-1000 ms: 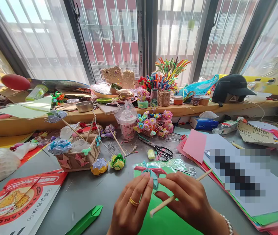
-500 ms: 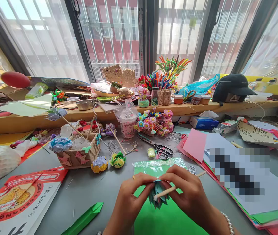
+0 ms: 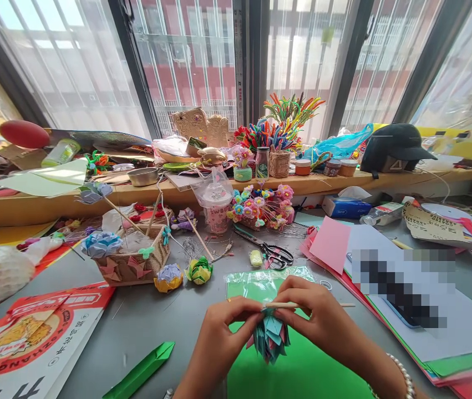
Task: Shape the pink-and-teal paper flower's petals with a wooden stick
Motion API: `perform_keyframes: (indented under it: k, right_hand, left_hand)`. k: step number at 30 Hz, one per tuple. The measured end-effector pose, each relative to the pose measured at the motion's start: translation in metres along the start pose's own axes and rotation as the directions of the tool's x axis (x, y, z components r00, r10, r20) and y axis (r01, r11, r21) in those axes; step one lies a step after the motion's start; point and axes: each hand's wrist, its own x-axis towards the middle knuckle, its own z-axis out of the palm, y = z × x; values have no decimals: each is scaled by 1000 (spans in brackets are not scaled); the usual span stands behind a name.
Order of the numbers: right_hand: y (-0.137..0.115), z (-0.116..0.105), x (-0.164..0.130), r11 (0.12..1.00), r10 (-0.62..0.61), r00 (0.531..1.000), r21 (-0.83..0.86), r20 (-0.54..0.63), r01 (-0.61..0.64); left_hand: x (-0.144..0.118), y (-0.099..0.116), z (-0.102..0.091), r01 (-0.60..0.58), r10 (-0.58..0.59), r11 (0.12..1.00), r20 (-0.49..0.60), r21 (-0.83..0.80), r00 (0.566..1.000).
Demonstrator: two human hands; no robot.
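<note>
Between both hands hangs a folded paper flower [image 3: 269, 337], teal outside with some pink edges, petals pointing down. My left hand [image 3: 231, 327] is closed, thumb and fingers pinching the flower's top edge from the left. With my right hand [image 3: 308, 307], also closed, I hold a thin wooden stick [image 3: 288, 305] nearly level; its left end lies against the top of the flower. Whether the stick's tip touches or enters the paper is hidden by the fingertips. Beneath lies a bright green paper sheet [image 3: 314, 366] in a clear plastic sleeve.
A folded green paper strip [image 3: 140, 370] lies at front left. Black scissors [image 3: 275, 254] rest beyond the sleeve. Two finished paper flowers [image 3: 199, 270] sit by a cardboard box [image 3: 136, 265]. Stacked coloured paper [image 3: 439, 282] with a blurred phone lies right; a cup [image 3: 216, 208] stands behind.
The stick has turned from slanting across the flower to nearly level, its left end now at the flower's top. More of the flower shows below the hands.
</note>
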Motion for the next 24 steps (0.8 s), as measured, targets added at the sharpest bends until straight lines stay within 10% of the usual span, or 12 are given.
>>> perform_keyframes:
  k: [24]
  right_hand:
    - [0, 6, -2, 965, -69, 998, -253, 4, 68]
  left_hand:
    - [-2, 7, 1, -2, -5, 988, 44, 153, 999]
